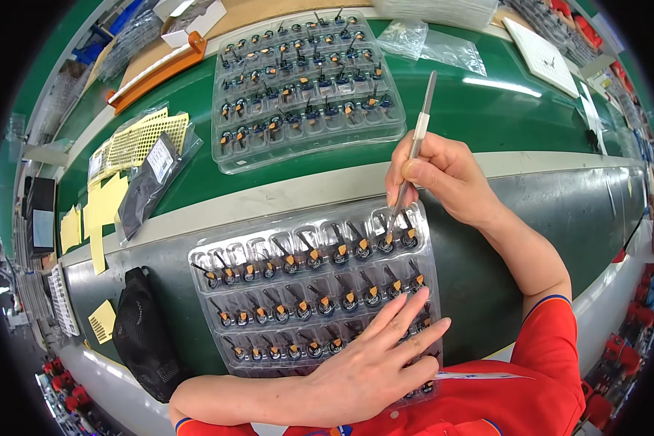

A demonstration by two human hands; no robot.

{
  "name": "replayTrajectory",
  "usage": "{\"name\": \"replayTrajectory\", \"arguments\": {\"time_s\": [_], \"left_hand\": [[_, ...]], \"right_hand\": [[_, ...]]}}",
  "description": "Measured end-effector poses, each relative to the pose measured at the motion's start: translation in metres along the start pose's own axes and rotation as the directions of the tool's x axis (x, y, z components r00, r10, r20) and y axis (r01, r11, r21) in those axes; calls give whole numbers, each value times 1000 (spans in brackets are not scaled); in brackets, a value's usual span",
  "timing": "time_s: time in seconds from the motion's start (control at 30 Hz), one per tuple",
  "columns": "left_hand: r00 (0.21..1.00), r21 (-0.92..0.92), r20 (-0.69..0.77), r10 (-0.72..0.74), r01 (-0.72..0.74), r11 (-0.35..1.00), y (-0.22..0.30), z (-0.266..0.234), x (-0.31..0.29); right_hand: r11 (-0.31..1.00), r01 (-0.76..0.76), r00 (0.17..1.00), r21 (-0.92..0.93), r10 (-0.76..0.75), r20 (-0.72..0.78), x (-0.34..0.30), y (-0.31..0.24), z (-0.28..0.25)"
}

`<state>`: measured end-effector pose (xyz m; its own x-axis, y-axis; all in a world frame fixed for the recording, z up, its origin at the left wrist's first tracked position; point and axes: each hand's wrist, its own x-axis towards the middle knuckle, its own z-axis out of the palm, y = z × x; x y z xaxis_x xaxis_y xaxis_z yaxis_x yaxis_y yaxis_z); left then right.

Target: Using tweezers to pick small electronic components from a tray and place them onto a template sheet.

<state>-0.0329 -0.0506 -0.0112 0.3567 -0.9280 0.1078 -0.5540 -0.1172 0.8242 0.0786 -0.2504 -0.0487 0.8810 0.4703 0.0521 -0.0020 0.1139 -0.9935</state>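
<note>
Green workbench (196, 182) is stretching across the room, yellow sticker sheets (139, 142) lying leftward. Centrally, a clear blister tray (312, 282) is holding rows of small black components (304, 309); the left hand (370, 356) is spreading its fingers apart over it. Rightward, the right hand (439, 174) is pinching metal tweezers (419, 123), tips pointing into the far row.

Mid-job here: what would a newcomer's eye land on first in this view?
Probably the near clear tray with rows of dark, orange-marked parts, the left hand spread over its lower right. At its upper right, the right hand holds a slim silver tool, tip down. Beyond, a second tray of parts sits on the green surface.
</note>
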Motion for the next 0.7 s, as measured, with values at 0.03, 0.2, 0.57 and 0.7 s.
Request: {"name": "replayTrajectory", "arguments": {"time_s": [0.03,0.2,0.57,0.7], "left_hand": [[1000,19,-9,-7,8,1000,0,1,0],[999,32,25,-21,20,999,1,-3,3],[996,54,32,-80,78,995,5,0,7],[996,52,32,-86,85,995,4,0,7]], "right_hand": [[1000,-2,1000,0,2,2,0,0,0],[1000,-7,1000,26,7,-18,1,-1,-2],[999,-8,1000,49,8,14,0,1,-5],[997,-7,1000,77,5,24,1,2,-4]]}}
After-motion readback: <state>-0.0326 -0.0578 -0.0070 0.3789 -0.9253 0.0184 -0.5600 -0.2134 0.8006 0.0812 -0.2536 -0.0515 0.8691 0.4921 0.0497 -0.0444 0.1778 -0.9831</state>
